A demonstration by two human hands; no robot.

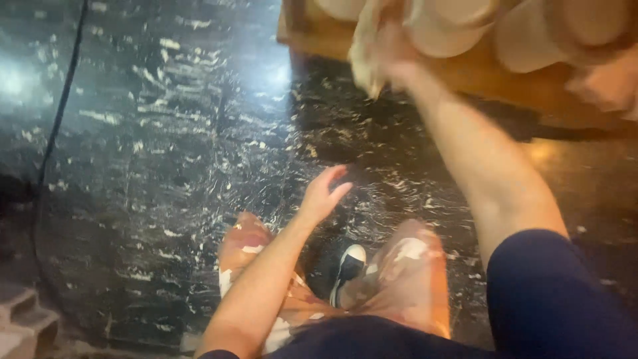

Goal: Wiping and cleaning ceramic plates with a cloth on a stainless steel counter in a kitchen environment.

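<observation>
1. Two bare hands showed in the head view. The right hand (392, 46) was stretched up and forward to a low brown wooden board (478, 73) at the top edge, while the left hand (323, 193) hung lower, over the glossy black floor with white flecks (166, 146).
2. The right hand was closed around a pale, crumpled cream cloth (364, 53), which hung from the fingers just beside the board's front edge. Motion blur smeared this area, so the exact pinch could not be made out.
3. The cloth lay against the nearest of several pale, rounded clay vessels (445, 30) standing on the board; it seemed to touch that vessel's side, though blur left this unsure.
4. The cloth looked soft, limp and off-white, folded over itself, with its lower tip pointing down toward the floor.
5. The left hand held nothing; its fingers were spread and slightly curled, palm turned away, well apart from the cloth and the board.
6. More vessels (531, 33) of the same pinkish-beige colour stood to the right on the board, all blurred.
7. Below the hands, the person's knees in pink patterned trousers (412, 272) and a black shoe with a white toe (350, 260) showed.
8. A thin black cable (60, 113) ran across the floor at left.
</observation>
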